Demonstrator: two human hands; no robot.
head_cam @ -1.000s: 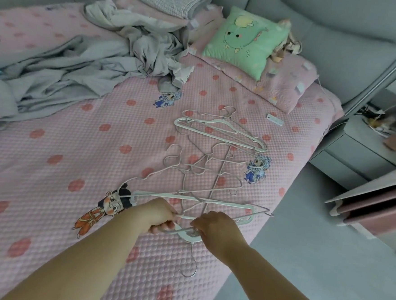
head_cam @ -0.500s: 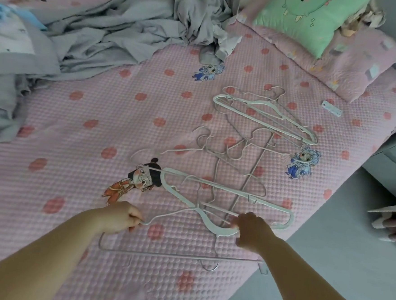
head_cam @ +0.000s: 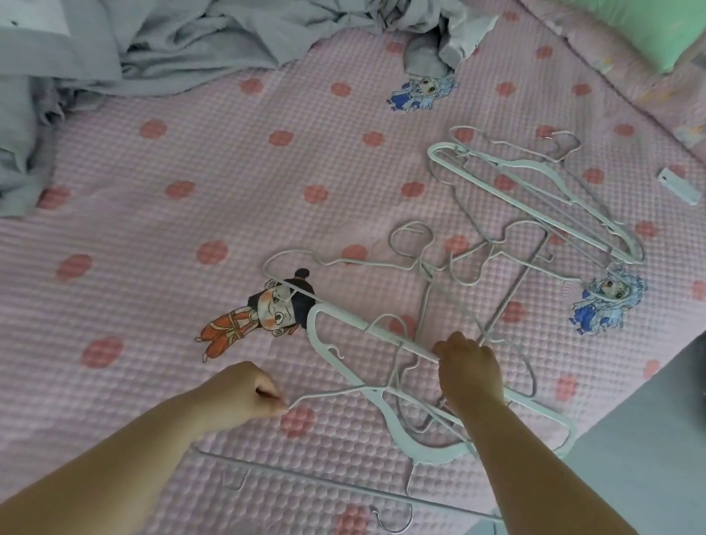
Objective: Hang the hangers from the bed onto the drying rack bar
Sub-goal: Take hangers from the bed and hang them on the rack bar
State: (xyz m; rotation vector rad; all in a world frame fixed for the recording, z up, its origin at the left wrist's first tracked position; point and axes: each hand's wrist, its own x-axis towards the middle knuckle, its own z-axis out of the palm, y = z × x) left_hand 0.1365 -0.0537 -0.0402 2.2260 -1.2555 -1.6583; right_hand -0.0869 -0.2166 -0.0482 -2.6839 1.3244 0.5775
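Several white hangers lie tangled on the pink dotted bedspread (head_cam: 176, 255). My left hand (head_cam: 246, 395) pinches the end of a thin wire hanger (head_cam: 325, 397). My right hand (head_cam: 469, 369) grips the straight bar of a thick white plastic hanger (head_cam: 363, 328) in the near pile. A thin metal hanger (head_cam: 327, 485) with a silver hook lies close to the bed's front edge, below both arms. Another thick plastic hanger (head_cam: 527, 196) and more wire hangers (head_cam: 468, 267) lie farther right. The drying rack is out of view.
Crumpled grey bedding (head_cam: 171, 33) fills the upper left. A green cushion (head_cam: 635, 24) on a pink pillow (head_cam: 688, 102) sits top right, with a small white tag-like piece (head_cam: 678, 192) near it. The bed's edge and grey floor (head_cam: 641, 475) run along the lower right.
The view has tilted down and closer to the bed. My hands have parted: the left pulled a wire hanger leftward, the right moved up onto the thick plastic hanger's bar.
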